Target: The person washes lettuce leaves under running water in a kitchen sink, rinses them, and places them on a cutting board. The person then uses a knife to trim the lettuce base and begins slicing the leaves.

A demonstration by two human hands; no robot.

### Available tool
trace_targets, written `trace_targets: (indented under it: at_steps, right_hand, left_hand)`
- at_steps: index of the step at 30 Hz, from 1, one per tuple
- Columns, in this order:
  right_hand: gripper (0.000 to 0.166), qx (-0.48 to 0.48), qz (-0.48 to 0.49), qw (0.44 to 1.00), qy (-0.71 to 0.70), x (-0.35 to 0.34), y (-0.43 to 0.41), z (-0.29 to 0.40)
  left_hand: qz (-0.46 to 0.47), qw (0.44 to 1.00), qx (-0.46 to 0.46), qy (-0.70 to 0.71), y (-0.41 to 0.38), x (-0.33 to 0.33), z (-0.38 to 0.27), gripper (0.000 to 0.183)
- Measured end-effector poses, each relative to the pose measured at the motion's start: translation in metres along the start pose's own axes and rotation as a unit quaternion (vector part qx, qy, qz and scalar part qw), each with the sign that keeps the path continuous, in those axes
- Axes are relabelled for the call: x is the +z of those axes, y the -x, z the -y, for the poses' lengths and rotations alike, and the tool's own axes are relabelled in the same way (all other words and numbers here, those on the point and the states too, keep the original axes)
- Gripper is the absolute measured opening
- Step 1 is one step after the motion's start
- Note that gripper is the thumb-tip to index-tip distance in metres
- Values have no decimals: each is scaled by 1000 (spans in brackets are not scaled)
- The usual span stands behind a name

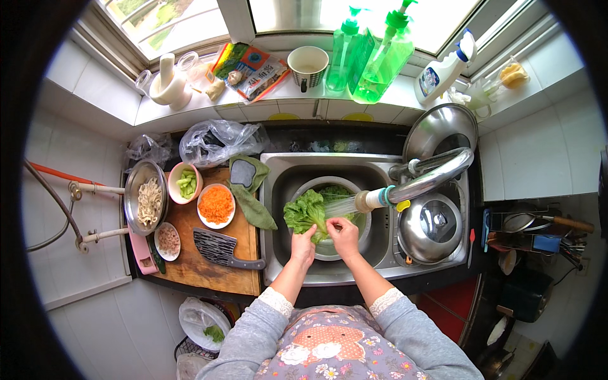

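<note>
Over the steel sink (280,178), my left hand (303,247) grips the base of a bunch of green leaf lettuce (304,209). Thumb and fingers of my right hand (344,237) pinch at the same lettuce near its stem end. Water sprays from the faucet head (368,201) onto the leaves. Beneath them a round metal basin (327,181) stands in the sink, with water and more green leaves inside. The lettuce and my hands hide part of the basin.
Left of the sink, a cleaver (216,249) lies on a wooden cutting board (190,273) beside bowls of diced carrot (216,204), chopped green vegetable (186,184) and diced pink meat (168,238). A green cloth (249,199) drapes by the sink. The faucet pipe (437,178) arches over a metal lid (430,228).
</note>
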State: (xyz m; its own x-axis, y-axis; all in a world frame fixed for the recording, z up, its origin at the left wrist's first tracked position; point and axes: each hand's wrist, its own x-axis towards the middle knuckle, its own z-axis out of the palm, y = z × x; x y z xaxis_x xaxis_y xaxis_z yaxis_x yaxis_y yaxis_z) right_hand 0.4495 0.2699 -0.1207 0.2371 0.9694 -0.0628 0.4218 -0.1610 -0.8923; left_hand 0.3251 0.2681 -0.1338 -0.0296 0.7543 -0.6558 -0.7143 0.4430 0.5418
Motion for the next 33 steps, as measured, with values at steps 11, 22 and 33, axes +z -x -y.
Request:
trace_targets:
  at_steps: [11,22,33]
  right_hand:
    - [8,111,18,977,182,-33,6,-84]
    - [25,171,-48,961,214,-73,20,-74]
    - [39,108,99,939,310,15,-9,-102]
  left_hand:
    - [-47,996,-48,53,-1,-20,-22,33]
    - [-39,994,-105,-6,-1,-42,-25,32]
    - [12,991,-26,-134,8,-29,-36,36]
